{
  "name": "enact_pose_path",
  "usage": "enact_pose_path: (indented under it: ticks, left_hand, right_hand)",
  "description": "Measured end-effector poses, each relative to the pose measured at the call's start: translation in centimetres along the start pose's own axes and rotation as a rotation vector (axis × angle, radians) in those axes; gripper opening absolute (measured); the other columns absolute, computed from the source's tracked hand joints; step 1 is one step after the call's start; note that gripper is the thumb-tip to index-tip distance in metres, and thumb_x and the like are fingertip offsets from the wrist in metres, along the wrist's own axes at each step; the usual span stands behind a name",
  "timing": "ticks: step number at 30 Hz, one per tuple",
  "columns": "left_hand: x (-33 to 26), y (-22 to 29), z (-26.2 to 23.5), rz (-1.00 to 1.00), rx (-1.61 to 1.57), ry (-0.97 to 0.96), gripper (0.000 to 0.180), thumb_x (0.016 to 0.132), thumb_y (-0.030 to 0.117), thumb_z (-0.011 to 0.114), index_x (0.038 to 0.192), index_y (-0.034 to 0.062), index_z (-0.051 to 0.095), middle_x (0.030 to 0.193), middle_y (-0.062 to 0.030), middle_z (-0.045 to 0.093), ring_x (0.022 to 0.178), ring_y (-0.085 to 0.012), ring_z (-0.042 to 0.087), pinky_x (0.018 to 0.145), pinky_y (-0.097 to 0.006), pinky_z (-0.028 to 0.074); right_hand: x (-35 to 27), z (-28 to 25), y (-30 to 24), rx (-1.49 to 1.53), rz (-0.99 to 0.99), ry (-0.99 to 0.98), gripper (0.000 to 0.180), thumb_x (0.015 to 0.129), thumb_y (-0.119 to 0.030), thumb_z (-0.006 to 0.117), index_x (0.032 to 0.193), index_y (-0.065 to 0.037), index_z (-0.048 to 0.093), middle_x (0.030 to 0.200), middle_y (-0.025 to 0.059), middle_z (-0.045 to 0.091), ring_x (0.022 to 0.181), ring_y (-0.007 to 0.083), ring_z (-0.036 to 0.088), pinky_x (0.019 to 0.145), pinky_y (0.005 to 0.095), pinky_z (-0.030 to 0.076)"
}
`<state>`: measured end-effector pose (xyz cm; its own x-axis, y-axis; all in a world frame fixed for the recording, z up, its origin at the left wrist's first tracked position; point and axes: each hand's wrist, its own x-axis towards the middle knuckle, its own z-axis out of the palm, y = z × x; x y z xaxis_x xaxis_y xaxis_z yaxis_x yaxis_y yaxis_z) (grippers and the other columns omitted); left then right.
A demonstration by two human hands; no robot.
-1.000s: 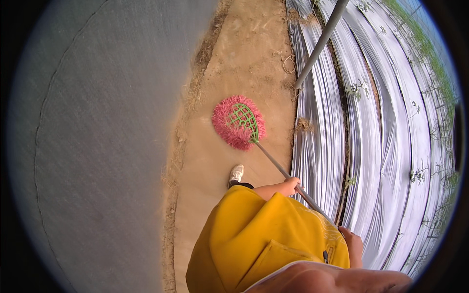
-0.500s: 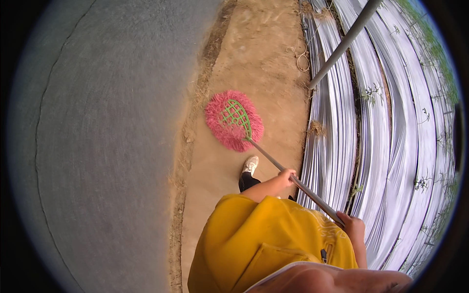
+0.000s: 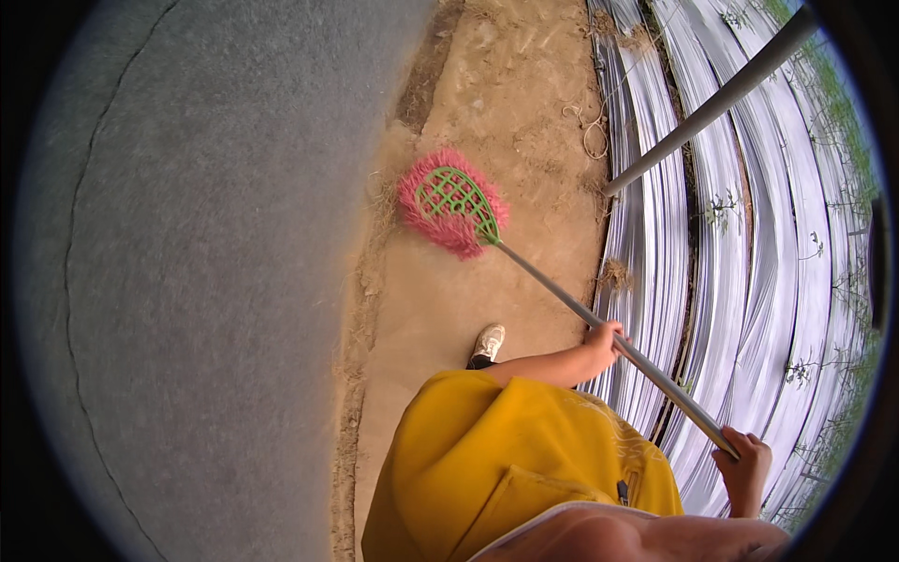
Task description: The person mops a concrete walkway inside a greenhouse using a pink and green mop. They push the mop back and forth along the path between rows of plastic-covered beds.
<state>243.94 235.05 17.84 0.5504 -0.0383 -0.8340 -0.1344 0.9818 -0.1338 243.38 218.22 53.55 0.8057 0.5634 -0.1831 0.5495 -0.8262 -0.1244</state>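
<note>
Left hand (image 3: 604, 344) is wrapped around the middle of a long, thin grey metal mop handle (image 3: 552, 283), and the right hand (image 3: 744, 459) is closed on its near end. At the far end, the shaggy pink mop head with a green plastic lattice frame (image 3: 453, 203) is over the left side of a tan bare-dirt path (image 3: 440, 318), by the rough edge along the grey, hard-looking surface (image 3: 225, 234) on the left. I'd call it partway: near path looks pretty smooth, but the far stretch is bumpy and dry straw bits (image 3: 615, 274) remain by the white plastic sheeting (image 3: 768, 281) on the right.
</note>
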Motion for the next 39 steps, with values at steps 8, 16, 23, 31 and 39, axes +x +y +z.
enact_pose_path:
  ticks: [8, 16, 23, 31, 39]
  left_hand:
    - [3.3, 2.8, -6.4, -0.145, -0.078, 0.090, 0.008, 0.074, 0.000, 0.049, 0.072, 0.0026, 0.042, 0.061, -0.0103, 0.045, 0.057, -0.0217, 0.047, 0.062, -0.039, 0.048]
    - [2.5, 8.3, -1.5, 0.070, 0.006, 0.162, 0.012, 0.072, 0.001, 0.054, 0.071, 0.0030, 0.043, 0.062, -0.0089, 0.045, 0.054, -0.0208, 0.044, 0.051, -0.032, 0.043]
    - [-2.2, -2.0, 4.0, -0.332, 0.210, -0.005, 0.021, 0.077, 0.012, 0.061, 0.079, 0.0056, 0.041, 0.063, -0.0044, 0.043, 0.058, -0.0156, 0.046, 0.060, -0.030, 0.046]
    - [-0.8, -8.4, 3.1, -0.527, 0.331, 0.122, 0.025, 0.075, 0.009, 0.062, 0.090, 0.0028, 0.042, 0.068, -0.0045, 0.044, 0.063, -0.0161, 0.049, 0.069, -0.031, 0.050]
    - [9.0, 6.9, -9.3, -0.207, 0.272, 0.145, 0.018, 0.071, 0.007, 0.064, 0.072, 0.0087, 0.046, 0.056, -0.0053, 0.048, 0.045, -0.0169, 0.045, 0.041, -0.033, 0.042]
  right_hand:
    - [3.6, 3.6, -4.3, -0.021, -0.043, -0.126, 0.033, 0.055, -0.007, 0.072, 0.088, -0.007, 0.067, 0.062, 0.0096, 0.059, 0.049, 0.0212, 0.056, 0.051, 0.0297, 0.046]
    - [2.8, 5.9, -4.6, 0.071, 0.005, -0.084, 0.035, 0.059, -0.008, 0.070, 0.093, -0.010, 0.065, 0.065, 0.0080, 0.059, 0.054, 0.0222, 0.057, 0.053, 0.0317, 0.046]
    - [-4.8, 0.0, -0.8, 0.068, 0.226, 0.049, 0.041, 0.052, -0.003, 0.068, 0.092, -0.002, 0.064, 0.067, 0.0130, 0.061, 0.055, 0.0240, 0.059, 0.054, 0.0303, 0.046]
    - [-6.6, -2.7, -1.3, -0.030, 0.345, -0.056, 0.041, 0.051, -0.004, 0.068, 0.091, 0.002, 0.062, 0.075, 0.0168, 0.063, 0.067, 0.0272, 0.063, 0.062, 0.0306, 0.049]
    - [1.6, 11.2, -2.5, 0.147, 0.336, -0.452, 0.045, 0.064, -0.025, 0.069, 0.107, -0.014, 0.060, 0.075, 0.0143, 0.063, 0.064, 0.0289, 0.061, 0.064, 0.0355, 0.049]
